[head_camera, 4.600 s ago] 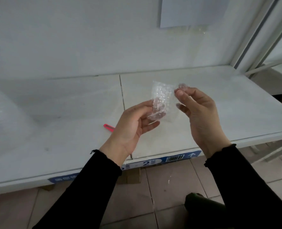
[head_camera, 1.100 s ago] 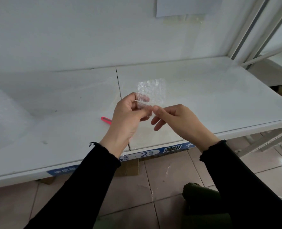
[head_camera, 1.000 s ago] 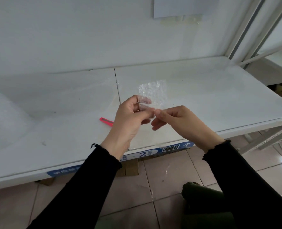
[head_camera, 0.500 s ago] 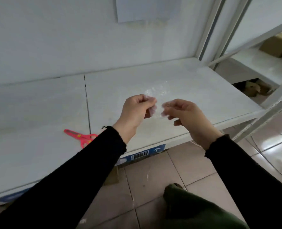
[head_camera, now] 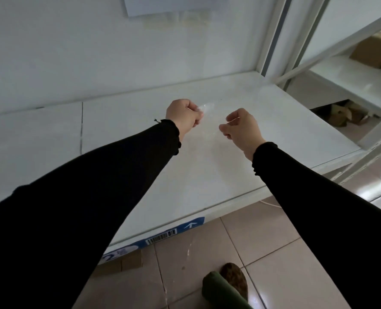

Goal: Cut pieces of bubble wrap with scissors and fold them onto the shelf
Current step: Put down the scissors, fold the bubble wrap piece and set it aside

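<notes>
A small, clear piece of bubble wrap sticks out from the fingertips of my left hand, which is closed on it above the white shelf. My right hand hovers a short way to the right, apart from the wrap, its fingers loosely curled with nothing visible in them. The wrap is faint and blurred against the shelf, so its fold state is unclear. The scissors are out of view.
White shelf posts rise at the back right corner. A cardboard box sits on the neighbouring shelf. A blue barcode label runs along the shelf's front edge. My foot is on the tiled floor below.
My view and both hands have swung right and further over the shelf. The hands have drawn apart: the right one let go of the wrap, the left keeps it. The red scissors have left view.
</notes>
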